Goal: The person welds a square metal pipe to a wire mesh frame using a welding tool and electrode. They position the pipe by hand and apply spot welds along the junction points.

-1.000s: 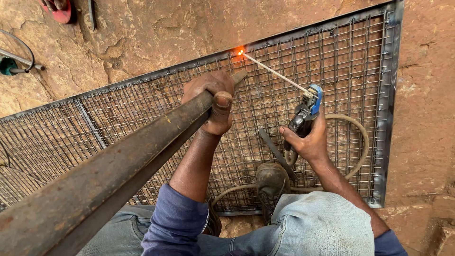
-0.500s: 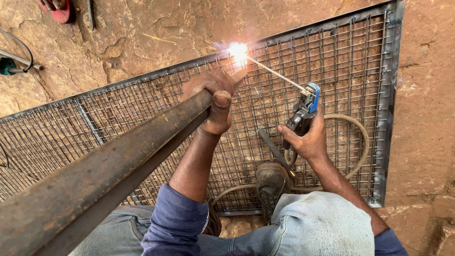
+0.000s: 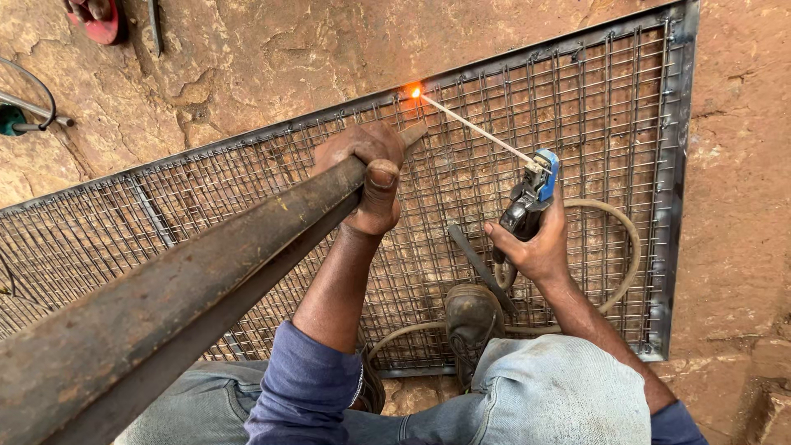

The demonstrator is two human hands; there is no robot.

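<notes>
Item: my left hand gripping rusty bar onto mesh panel; right hand clasping electrode holder, rod tip glowing at top frame edge. Best kept steady.

The long bar in the left hand is rough, rusty metal, dull brown. The mesh panel is thin grey steel wire in a smoother, slightly shiny frame. The electrode holder in the right hand has blue plastic and dark metal. The ground is rough reddish stone
</notes>
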